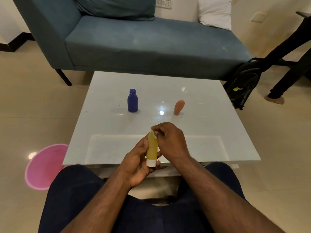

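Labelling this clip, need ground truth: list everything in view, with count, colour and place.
yellow tube: 1, yellow with white cap, held over table's near edge
blue bottle: 1, dark blue, upright on table, left
orange tube: 1, orange, standing on table, right
table: 1, glossy white, centre
sofa: 1, blue-grey, behind table
pillow: 1, white, sofa's right end
basin: 1, pink, floor left of table
backpack: 1, black, floor right of table
second person's leg: dark trousers, far right
left hand: grips yellow tube
right hand: pinches tube's top end
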{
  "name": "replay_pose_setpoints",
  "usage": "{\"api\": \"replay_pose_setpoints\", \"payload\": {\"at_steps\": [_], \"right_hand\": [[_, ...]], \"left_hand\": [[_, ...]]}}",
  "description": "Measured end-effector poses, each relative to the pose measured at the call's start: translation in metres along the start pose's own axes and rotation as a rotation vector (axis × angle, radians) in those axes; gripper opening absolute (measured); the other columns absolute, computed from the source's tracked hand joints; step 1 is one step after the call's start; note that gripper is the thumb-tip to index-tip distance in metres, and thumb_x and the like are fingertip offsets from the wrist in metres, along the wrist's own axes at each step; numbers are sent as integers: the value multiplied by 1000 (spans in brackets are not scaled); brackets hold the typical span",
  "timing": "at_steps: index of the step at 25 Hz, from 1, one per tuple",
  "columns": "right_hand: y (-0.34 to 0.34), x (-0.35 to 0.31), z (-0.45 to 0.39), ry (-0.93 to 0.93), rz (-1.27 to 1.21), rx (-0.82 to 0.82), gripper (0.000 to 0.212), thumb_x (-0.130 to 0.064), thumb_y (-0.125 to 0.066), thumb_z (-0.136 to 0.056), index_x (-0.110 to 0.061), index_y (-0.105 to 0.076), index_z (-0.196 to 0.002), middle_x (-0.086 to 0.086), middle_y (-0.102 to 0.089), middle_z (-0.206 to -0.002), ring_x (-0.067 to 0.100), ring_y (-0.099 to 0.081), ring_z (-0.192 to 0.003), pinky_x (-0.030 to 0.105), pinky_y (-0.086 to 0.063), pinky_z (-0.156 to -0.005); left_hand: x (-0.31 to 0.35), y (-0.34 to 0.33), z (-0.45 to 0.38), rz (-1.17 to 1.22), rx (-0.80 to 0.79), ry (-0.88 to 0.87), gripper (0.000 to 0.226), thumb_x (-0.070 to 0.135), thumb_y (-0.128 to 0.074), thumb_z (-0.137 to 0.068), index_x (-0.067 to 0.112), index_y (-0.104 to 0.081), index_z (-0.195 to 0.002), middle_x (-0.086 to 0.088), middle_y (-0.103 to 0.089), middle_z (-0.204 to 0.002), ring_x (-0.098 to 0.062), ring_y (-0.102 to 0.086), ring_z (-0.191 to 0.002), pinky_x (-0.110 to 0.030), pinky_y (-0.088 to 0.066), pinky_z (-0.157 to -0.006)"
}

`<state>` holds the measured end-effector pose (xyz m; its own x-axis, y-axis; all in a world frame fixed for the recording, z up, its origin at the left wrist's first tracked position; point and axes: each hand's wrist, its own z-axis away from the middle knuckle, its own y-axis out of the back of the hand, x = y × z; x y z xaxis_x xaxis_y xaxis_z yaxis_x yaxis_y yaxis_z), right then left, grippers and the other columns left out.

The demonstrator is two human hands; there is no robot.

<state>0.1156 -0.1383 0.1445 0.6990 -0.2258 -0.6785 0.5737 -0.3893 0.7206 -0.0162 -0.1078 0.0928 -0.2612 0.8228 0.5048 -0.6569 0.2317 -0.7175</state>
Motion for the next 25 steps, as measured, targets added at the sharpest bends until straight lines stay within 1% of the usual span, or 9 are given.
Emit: {"api": "replay_pose_setpoints", "payload": {"at_steps": [3, 6, 10, 11, 16, 18, 21, 23, 25], "right_hand": [[-3, -6, 12, 127, 59, -35, 22, -10, -57, -90, -12, -69, -109, 4, -67, -111, 17, -58, -104, 23, -42, -96], [-1, -3, 15, 208, 86, -61, 23, -9, -62, -87, -12, -69, -108, 4, -67, -110, 17, -57, -104, 21, -39, -93], [5, 1, 2, 19, -13, -13, 21, -8, -56, -92, -15, -70, -107, 1, -67, -107, 10, -59, -98, 23, -47, -93], [5, -1, 4, 8, -11, -20, 21, -9, -56, -93, -14, -69, -108, 1, -67, -108, 11, -59, -99, 22, -46, -93], [-1, -3, 20, 169, 55, -69, 25, -10, -60, -88, -13, -67, -112, 3, -66, -114, 15, -55, -108, 18, -38, -97], [2, 2, 10, 70, 8, -34, 24, -9, -57, -90, -15, -68, -110, 0, -67, -111, 12, -58, -103, 22, -45, -94], [4, 4, 5, -50, -44, -7, 22, -10, -55, -93, -18, -69, -108, -3, -67, -106, 6, -58, -95, 15, -45, -87], [1, 2, 12, -22, -76, 24, 23, -10, -55, -93, -19, -68, -109, -6, -67, -107, 2, -56, -96, 9, -41, -87], [-1, 2, 19, 16, -104, 62, 24, -10, -55, -92, -20, -68, -109, -9, -66, -107, -1, -55, -97, 6, -39, -89]], "left_hand": [[-1, 2, 0, -35, -6, -13, 42, 37, -55, -96, 24, -64, -134, -14, -67, -129, -30, -64, -106, -46, -53, -84], [-1, 2, 1, -70, 2, -32, 41, 36, -54, -96, 23, -64, -134, -14, -68, -128, -30, -66, -107, -51, -50, -91], [-1, 1, 1, -93, 18, -44, 45, 35, -59, -92, 27, -62, -137, -11, -63, -136, -31, -65, -111, -43, -56, -76], [-2, 0, 1, -90, 16, -47, 44, 34, -58, -93, 26, -62, -137, -11, -64, -135, -31, -65, -111, -44, -57, -78], [-1, 0, 1, -96, 26, -58, 35, 33, -50, -101, 24, -65, -132, -15, -68, -128, -31, -67, -108, -50, -52, -89], [-2, 2, 0, -115, 40, -56, 38, 33, -56, -97, 27, -64, -134, -13, -65, -134, -35, -64, -115, -48, -54, -84], [-3, 3, -2, -110, 47, -58, 43, 33, -59, -94, 27, -62, -136, -9, -64, -137, -36, -64, -118, -44, -57, -79], [-3, 4, -2, -108, 37, -62, 43, 33, -57, -96, 22, -62, -137, -14, -62, -139, -31, -66, -112, -49, -55, -89], [-3, 4, -2, -92, 32, -51, 44, 33, -56, -96, 16, -61, -136, -19, -61, -139, -31, -66, -112, -56, -45, -105]]}}
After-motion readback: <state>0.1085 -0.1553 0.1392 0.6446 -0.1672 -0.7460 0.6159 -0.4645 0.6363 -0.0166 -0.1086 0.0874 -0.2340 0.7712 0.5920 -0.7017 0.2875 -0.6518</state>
